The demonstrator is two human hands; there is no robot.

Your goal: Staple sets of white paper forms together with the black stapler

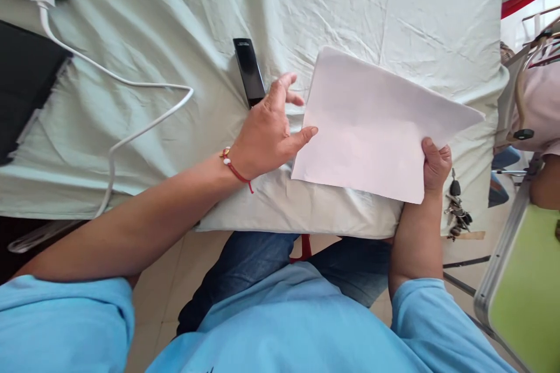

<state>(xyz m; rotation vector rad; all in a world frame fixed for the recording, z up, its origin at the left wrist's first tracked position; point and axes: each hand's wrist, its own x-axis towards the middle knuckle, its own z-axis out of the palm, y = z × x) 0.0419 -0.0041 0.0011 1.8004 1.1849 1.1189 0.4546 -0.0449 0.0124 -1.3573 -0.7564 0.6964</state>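
— Where's your paper, and which way does it run?

— Your right hand (435,166) pinches the blank white paper sheet (376,128) at its near right corner, above the pale green cloth-covered worktop (350,6). Its long axis runs left to right, tilted slightly.

— Any writing?

— None readable. Your left hand (266,131), fingers spread, touches its left edge beside the slim black phone (249,70).

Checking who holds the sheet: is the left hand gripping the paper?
No, the right hand pinches the paper at its near corner, while the left hand lies open on the cloth beside the paper's edge.
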